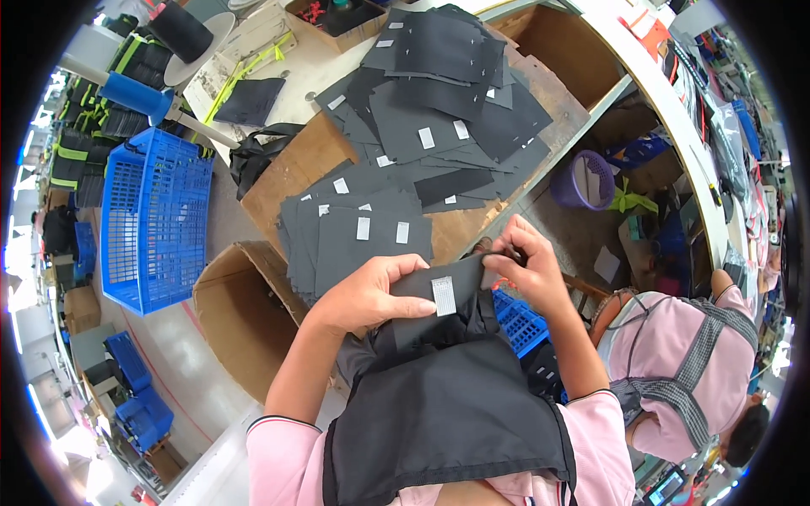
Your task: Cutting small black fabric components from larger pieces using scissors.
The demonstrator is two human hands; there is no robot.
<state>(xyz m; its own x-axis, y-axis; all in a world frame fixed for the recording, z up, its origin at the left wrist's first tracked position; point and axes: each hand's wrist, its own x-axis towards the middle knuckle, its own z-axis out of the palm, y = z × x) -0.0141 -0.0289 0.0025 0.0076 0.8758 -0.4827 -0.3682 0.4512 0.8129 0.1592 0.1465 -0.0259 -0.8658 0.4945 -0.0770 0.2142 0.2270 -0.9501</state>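
My left hand (371, 293) grips a dark grey fabric piece (439, 297) that carries a small white label; the thumb lies just beside the label. My right hand (525, 268) pinches the same piece at its upper right corner. The piece rests on a bundle of black fabric (443, 405) draped over my lap. Right in front of my hands lies a stack of grey fabric pieces (354, 232) with white labels on a wooden table (295, 169). Farther back spreads a loose heap of darker pieces (447, 93).
An open cardboard box (232, 316) stands on the floor at left, beside a blue plastic crate (156, 223). A purple basket (582, 180) sits under the table at right. A person in a pink top (683, 371) crouches at lower right. A blue crate (519, 320) is below my right hand.
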